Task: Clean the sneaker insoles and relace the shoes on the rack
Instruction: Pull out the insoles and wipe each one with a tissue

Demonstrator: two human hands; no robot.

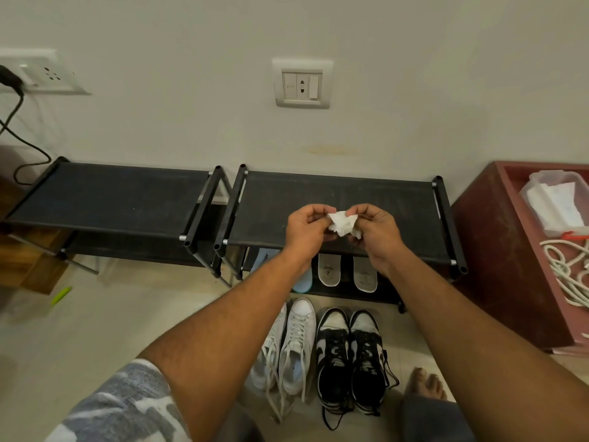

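Honestly the rack shelves (pixel 318 193) look like matt black cloth on dull metal tubes, the wipe (pixel 343 224) is crumpled soft paper, white sneakers (pixel 298 339) smooth-ish leather look, floor (pixel 127 314) faintly glossy.

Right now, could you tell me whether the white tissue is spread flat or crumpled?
Crumpled: the white tissue is a wrinkled wad pinched between the left hand and right hand over the black rack.

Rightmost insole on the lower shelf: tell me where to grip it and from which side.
Pinch the near rounded end of the rightmost insole, coming from the front. It lies flat with that end toward you; the rest runs under the top shelf, which blocks a reach from above.
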